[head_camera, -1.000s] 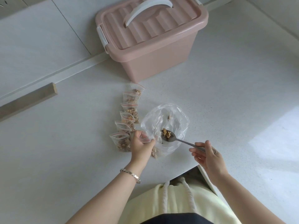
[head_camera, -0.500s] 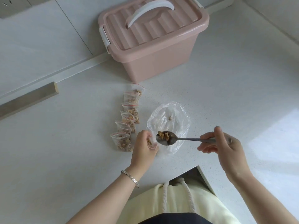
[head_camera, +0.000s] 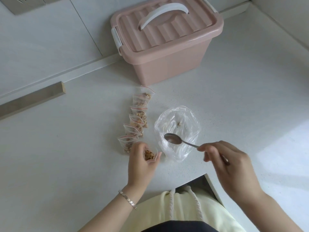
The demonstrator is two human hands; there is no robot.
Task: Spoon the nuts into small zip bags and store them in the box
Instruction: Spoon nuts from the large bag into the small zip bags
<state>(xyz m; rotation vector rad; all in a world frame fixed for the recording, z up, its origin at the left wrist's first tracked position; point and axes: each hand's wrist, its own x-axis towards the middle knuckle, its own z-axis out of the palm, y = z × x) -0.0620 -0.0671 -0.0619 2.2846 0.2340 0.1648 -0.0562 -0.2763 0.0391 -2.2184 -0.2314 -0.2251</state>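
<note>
My left hand (head_camera: 139, 162) grips a small zip bag (head_camera: 150, 154) with its mouth held wide, brown nuts showing inside. My right hand (head_camera: 227, 163) holds a metal spoon (head_camera: 173, 138) by the handle; its bowl looks empty and hovers over the big clear plastic bag (head_camera: 178, 133), which holds only a few nut crumbs. Several filled small zip bags (head_camera: 136, 122) with red seals lie in a row to the left of the big bag. The pink storage box (head_camera: 167, 41) stands behind them with its lid closed and white handle down.
All of this sits on a white speckled counter (head_camera: 66, 156) with a notch in its front edge (head_camera: 192, 179) near my body. A wall runs behind the box, with a socket plate (head_camera: 23, 4) at top left and a wooden strip (head_camera: 31, 99) at the left.
The spoon, loaded with nuts before, moved to the small bag in my left hand and emptied into it. It now sits back over the big bag with nothing in it.
</note>
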